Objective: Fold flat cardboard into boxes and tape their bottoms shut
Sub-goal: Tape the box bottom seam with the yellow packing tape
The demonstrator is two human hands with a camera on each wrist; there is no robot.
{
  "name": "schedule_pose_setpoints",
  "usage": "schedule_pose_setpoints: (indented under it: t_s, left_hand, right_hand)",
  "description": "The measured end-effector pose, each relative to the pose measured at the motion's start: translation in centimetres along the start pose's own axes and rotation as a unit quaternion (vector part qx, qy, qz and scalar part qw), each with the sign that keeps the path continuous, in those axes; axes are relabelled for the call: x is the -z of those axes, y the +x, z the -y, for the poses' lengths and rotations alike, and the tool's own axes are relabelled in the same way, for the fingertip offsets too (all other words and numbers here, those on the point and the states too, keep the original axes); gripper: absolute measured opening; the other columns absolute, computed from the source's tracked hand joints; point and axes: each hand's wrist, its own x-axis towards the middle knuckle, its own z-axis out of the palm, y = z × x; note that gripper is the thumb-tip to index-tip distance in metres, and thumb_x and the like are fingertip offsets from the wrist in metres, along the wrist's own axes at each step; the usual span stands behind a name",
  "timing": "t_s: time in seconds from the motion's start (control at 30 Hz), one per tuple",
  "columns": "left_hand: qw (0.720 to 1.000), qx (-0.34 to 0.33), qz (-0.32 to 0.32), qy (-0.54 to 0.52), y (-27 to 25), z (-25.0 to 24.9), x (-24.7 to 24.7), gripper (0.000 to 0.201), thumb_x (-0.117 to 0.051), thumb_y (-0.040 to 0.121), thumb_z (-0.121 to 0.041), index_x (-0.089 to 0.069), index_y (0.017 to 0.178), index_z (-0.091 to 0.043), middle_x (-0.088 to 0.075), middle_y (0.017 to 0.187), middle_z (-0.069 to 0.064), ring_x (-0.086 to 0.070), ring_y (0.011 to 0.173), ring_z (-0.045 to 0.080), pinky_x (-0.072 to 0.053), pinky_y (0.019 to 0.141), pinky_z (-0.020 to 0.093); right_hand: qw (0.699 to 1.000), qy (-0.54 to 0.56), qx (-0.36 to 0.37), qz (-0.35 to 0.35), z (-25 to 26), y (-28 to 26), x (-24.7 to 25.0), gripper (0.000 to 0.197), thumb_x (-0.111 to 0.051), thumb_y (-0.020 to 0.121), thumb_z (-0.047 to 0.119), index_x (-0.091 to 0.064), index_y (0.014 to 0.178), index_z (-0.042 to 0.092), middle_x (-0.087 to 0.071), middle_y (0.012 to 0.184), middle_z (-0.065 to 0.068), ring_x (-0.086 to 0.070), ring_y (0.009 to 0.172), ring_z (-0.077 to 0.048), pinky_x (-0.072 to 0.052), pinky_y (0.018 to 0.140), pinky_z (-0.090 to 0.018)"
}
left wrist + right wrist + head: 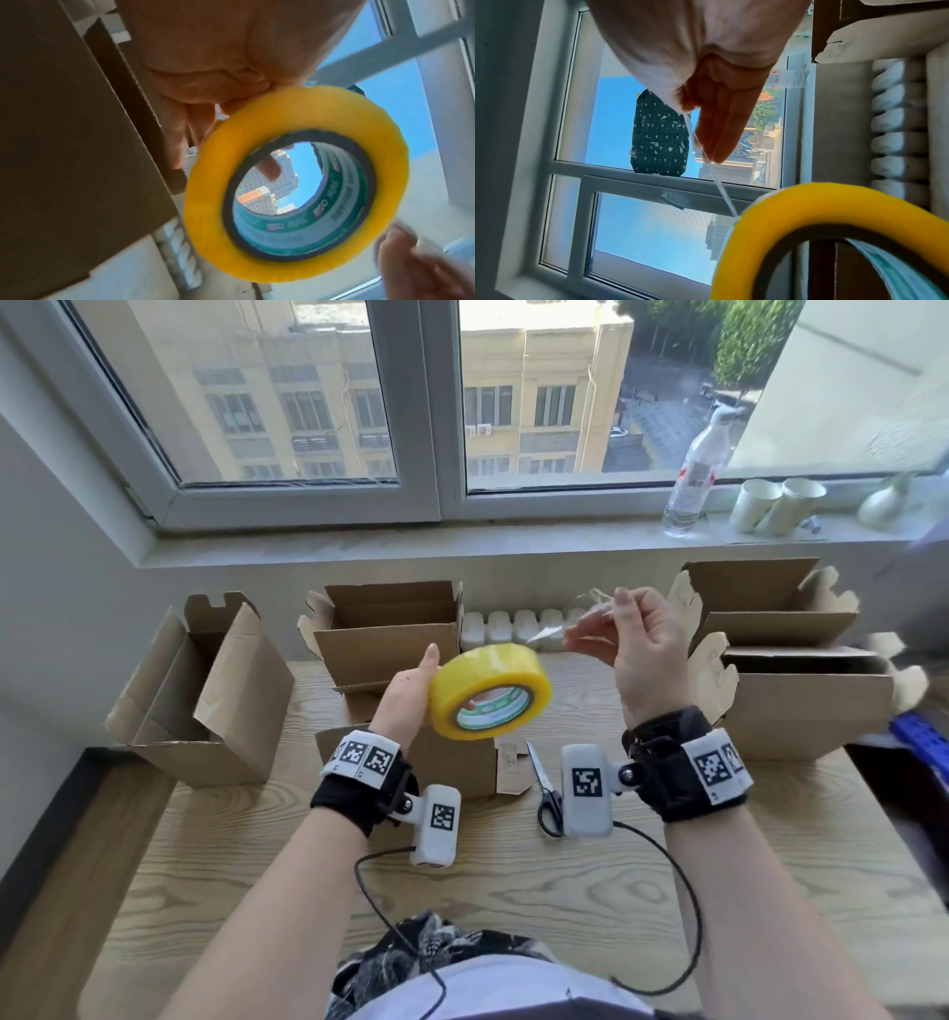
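Observation:
My left hand point(413, 693) grips a yellow roll of clear tape point(488, 693) by its rim and holds it up over the table; a fingertip point(270, 168) shows through the roll's core point(295, 223). My right hand point(624, 629), raised to the right of the roll, pinches the free end of the clear tape strip point(580, 621), which runs from the fingers point(721, 125) down to the roll point(795, 201). A small cardboard box point(457, 762) lies on the table below the roll, partly hidden by my left wrist.
Scissors point(547, 788) lie on the wooden table point(513, 880) beside the small box. Open cardboard boxes stand at the left point(205, 690), at the back middle point(390, 629) and stacked at the right point(801, 706). A bottle point(696, 474) and paper cups point(775, 505) stand on the windowsill.

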Motion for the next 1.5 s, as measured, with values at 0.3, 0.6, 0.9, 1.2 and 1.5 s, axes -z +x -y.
schedule_pose_setpoints:
  t_s: [0.3, 0.6, 0.9, 1.2, 1.5]
  left_hand:
    - [0.982, 0.001, -0.030, -0.189, 0.8, 0.3, -1.5, 0.031, -0.063, 0.085, -0.038, -0.064, 0.073, -0.009, -0.063, 0.067, 0.010, -0.063, 0.065, 0.024, -0.052, 0.075, 0.035]
    - [0.997, 0.067, 0.004, -0.032, 1.7, 4.0, -3.5, 0.072, -0.061, 0.069, -0.080, -0.057, 0.090, -0.012, -0.052, 0.089, 0.023, -0.053, 0.083, 0.037, -0.047, 0.092, 0.049]
    - [0.990, 0.039, 0.132, -0.011, 0.6, 0.9, -4.7, 0.101, -0.015, 0.077, -0.091, -0.066, 0.063, -0.005, -0.061, 0.062, 0.013, -0.062, 0.062, 0.023, -0.054, 0.076, 0.034]
    - [0.976, 0.013, 0.185, 0.113, 0.7, -0.1, -10.7, 0.117, -0.019, 0.071, -0.096, -0.061, 0.127, -0.002, -0.071, 0.099, 0.023, -0.068, 0.098, 0.032, -0.051, 0.095, 0.041]
    - [0.981, -0.091, 0.139, 0.101, 1.5, 0.1, -9.0, 0.064, -0.052, 0.072, -0.073, -0.037, 0.052, -0.013, -0.037, 0.045, 0.001, -0.034, 0.041, 0.015, -0.033, 0.049, 0.026]
  right_hand:
    - [0.971, -0.010, -0.168, -0.168, -6.1, 0.1, 6.8, 0.032, -0.037, 0.106, 0.016, -0.050, 0.081, 0.002, -0.059, 0.071, -0.017, -0.065, 0.063, -0.027, -0.056, 0.053, -0.028]
    - [0.997, 0.026, 0.000, -0.067, 1.5, 0.3, 4.4, 0.025, -0.039, 0.106, 0.018, -0.050, 0.088, 0.006, -0.063, 0.064, -0.003, -0.066, 0.059, -0.021, -0.059, 0.061, -0.035]
    - [0.997, 0.063, 0.041, -0.021, 3.7, -0.5, 2.6, 0.025, -0.038, 0.106, 0.015, -0.049, 0.084, 0.008, -0.063, 0.065, -0.001, -0.067, 0.061, -0.021, -0.057, 0.060, -0.036]
    - [0.996, 0.071, 0.054, 0.012, 4.6, -0.8, 0.2, 0.025, -0.038, 0.106, 0.012, -0.048, 0.083, 0.006, -0.063, 0.064, -0.003, -0.067, 0.059, -0.023, -0.058, 0.059, -0.035]
    - [0.956, 0.080, -0.032, -0.279, 1.8, 2.0, 9.4, 0.026, -0.044, 0.104, 0.020, -0.055, 0.084, 0.008, -0.065, 0.074, -0.009, -0.066, 0.059, -0.018, -0.056, 0.056, -0.030]
